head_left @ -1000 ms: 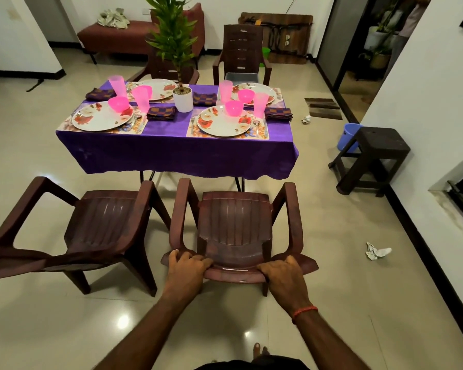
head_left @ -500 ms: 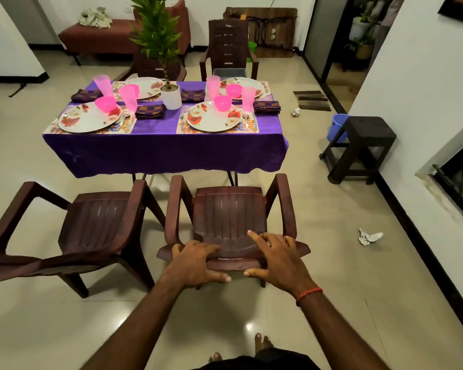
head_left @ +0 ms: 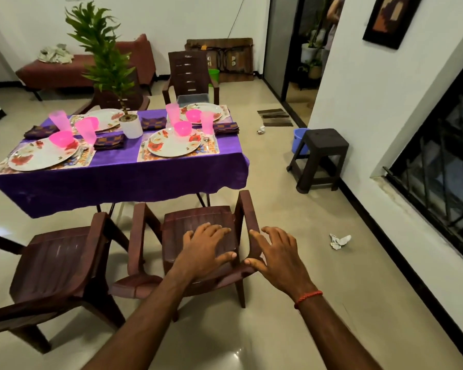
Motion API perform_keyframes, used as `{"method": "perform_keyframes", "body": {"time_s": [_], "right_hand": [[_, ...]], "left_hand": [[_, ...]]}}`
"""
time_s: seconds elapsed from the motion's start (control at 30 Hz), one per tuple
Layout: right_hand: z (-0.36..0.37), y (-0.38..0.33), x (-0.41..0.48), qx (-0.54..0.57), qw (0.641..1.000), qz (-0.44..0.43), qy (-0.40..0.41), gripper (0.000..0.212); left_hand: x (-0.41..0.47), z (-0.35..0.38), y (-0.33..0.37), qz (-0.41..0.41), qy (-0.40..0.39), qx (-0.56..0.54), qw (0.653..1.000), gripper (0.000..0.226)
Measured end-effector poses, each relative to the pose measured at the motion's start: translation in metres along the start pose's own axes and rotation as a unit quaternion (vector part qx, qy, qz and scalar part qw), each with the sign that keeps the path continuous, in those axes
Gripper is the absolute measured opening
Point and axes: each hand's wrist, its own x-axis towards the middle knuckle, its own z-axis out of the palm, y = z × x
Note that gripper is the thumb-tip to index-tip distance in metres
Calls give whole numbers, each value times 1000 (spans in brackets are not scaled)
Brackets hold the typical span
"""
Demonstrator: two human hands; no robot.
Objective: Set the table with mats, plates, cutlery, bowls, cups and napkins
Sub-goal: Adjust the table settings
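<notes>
Beyond the dark brown plastic armchair [head_left: 195, 222] in front of me, the purple-clothed worktop [head_left: 118, 177] lay far and leftward, long side across my view, its white floral plates [head_left: 171, 146] laid. My left hand [head_left: 206, 249], nearer it, and right hand [head_left: 278, 255] were open, fingers spread, holding nothing.

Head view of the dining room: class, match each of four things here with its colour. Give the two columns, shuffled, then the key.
Things:
1. tablecloth
2. cups
3. plant pot
4. bucket

Colours:
A. white
B. blue
C. purple
D. pink

Pairs: 1-C, 2-D, 3-A, 4-B
</notes>
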Motion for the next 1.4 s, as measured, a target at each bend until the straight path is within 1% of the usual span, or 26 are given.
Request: {"method": "perform_keyframes", "body": {"time_s": [0.17, 0.27, 0.33, 0.43, 0.5, 0.6, 0.83, 0.93, 1.13, 1.4], "right_hand": [[-21, 52, -8, 0, 1000, -3, -10, 70], [-35, 87, -10, 5, 1000, -3, -16, 71], [-40, 107, -11, 8, 1000, -4, -15, 71], [-47, 146, -12, 14, 1000, -3, -4, 65], [-50, 167, -10, 13, 1000, -3, 0, 61], [-52, 201, -6, 26, 1000, 5, -16, 56], [-56, 234, 21, 64, 998, 10, -19, 50], [-55, 247, 40, 70, 997, 12, -10, 49], [-48, 294, 86, 52, 998, 0, -29, 49], [-44, 360, 176, 35, 997, 1, -66, 52]], "left_hand": [[37, 4, 58, 19, 30, -10, 999, 71], [64, 5, 104, 34, 43, -13, 998, 80], [79, 10, 128, 33, 43, -14, 998, 79], [105, 25, 163, 30, 52, -24, 998, 71], [118, 35, 177, 31, 54, -25, 998, 70], [134, 46, 196, 31, 52, -17, 998, 70], [161, 47, 210, 19, 48, -6, 999, 70], [190, 49, 211, 15, 51, -5, 999, 72], [266, 58, 219, 27, 58, -15, 998, 82], [375, 48, 227, 16, 47, -34, 998, 68]]}}
